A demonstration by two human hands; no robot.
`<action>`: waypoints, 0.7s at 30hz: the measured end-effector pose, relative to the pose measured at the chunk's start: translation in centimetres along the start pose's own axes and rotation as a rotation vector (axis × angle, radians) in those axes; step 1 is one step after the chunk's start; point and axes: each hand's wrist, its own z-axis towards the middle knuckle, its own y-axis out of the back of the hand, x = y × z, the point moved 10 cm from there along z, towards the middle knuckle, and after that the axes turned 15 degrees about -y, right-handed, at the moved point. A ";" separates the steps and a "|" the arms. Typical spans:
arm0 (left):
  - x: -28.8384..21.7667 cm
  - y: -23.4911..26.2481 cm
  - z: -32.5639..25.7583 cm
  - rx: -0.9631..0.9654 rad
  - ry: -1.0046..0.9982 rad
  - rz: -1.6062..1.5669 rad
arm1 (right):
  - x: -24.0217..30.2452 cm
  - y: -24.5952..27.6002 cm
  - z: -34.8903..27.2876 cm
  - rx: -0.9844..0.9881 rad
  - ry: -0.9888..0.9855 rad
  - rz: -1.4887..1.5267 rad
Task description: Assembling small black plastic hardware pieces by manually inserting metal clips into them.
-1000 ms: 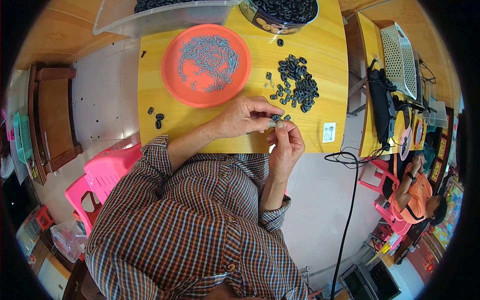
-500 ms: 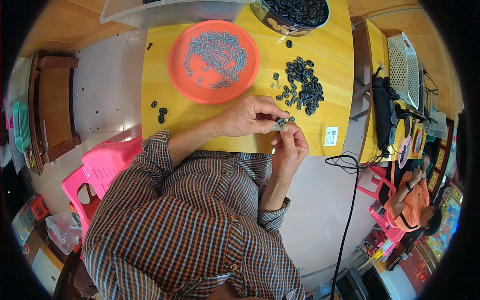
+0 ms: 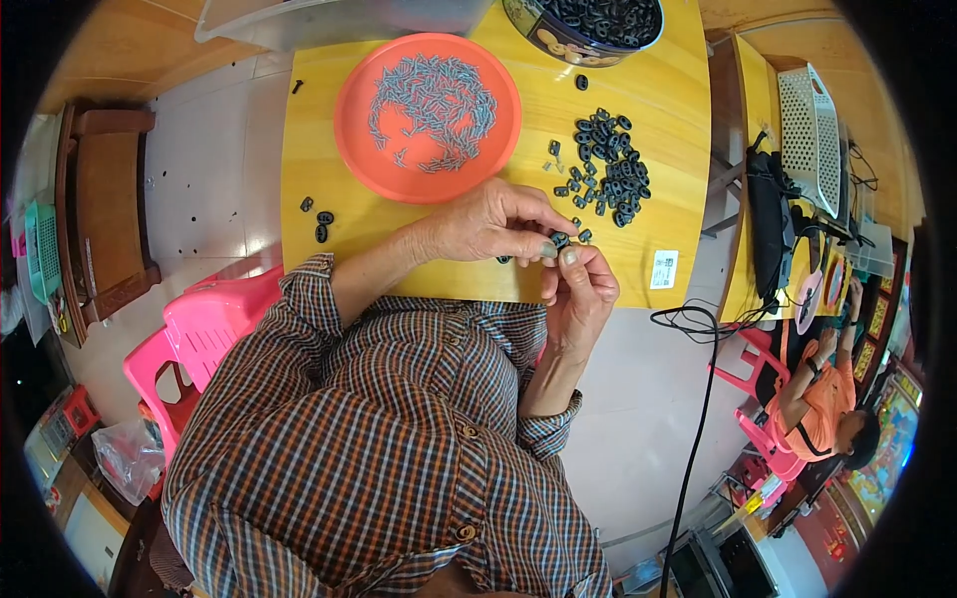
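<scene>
Over the near edge of the yellow table, my left hand (image 3: 488,225) and my right hand (image 3: 582,287) meet fingertip to fingertip. Between them they pinch a small black two-holed cord lock (image 3: 560,239), partly covered by the fingers. Beyond my left hand lies a round orange-red plate (image 3: 351,149) with many tiny grey metal pieces (image 3: 439,110), too small to tell whether springs or screws. Past my right hand spreads a pile of black cord locks (image 3: 626,179), with smaller black parts (image 3: 575,186) along its left side. Another dark piece (image 3: 503,259) shows under my left hand.
A tin (image 3: 568,45) full of black pieces and a clear plastic bin (image 3: 339,25) stand at the far edge. Several loose pieces (image 3: 324,218) lie at the left. A white label (image 3: 663,269) and a black cable (image 3: 708,389) are at right. A person (image 3: 817,399) sits farther right.
My fingers have shifted slightly on the cord lock, and its dark top shows more between the fingertips. The dark piece under my left hand has come into sight.
</scene>
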 end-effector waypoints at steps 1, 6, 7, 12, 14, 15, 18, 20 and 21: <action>0.1 0.0 0.0 0.002 0.002 -0.001 | 0.0 0.0 0.0 0.013 0.004 -0.016; -0.3 -0.1 0.2 0.024 -0.026 0.028 | -0.6 0.2 0.4 0.062 -0.039 -0.005; -0.2 -0.2 0.1 0.026 -0.024 0.028 | -0.8 0.1 0.5 0.091 -0.056 0.001; 0.4 -0.6 -0.1 0.040 -0.004 -0.068 | -1.3 0.4 0.8 0.145 -0.093 0.070; 0.6 -0.7 -0.2 0.046 0.012 -0.076 | -1.5 0.5 0.8 0.144 -0.118 0.064; 0.7 -0.8 -0.2 0.050 0.026 -0.083 | -1.6 0.5 0.9 0.154 -0.123 0.071; 0.7 -0.9 -0.2 0.060 0.036 -0.088 | -1.7 0.5 0.9 0.182 -0.139 0.084; 0.7 -1.1 -0.2 0.068 0.062 -0.094 | -1.8 0.4 0.9 0.201 -0.150 0.089; 0.9 -1.1 -0.3 0.074 0.088 -0.099 | -1.9 0.4 1.0 0.203 -0.163 0.093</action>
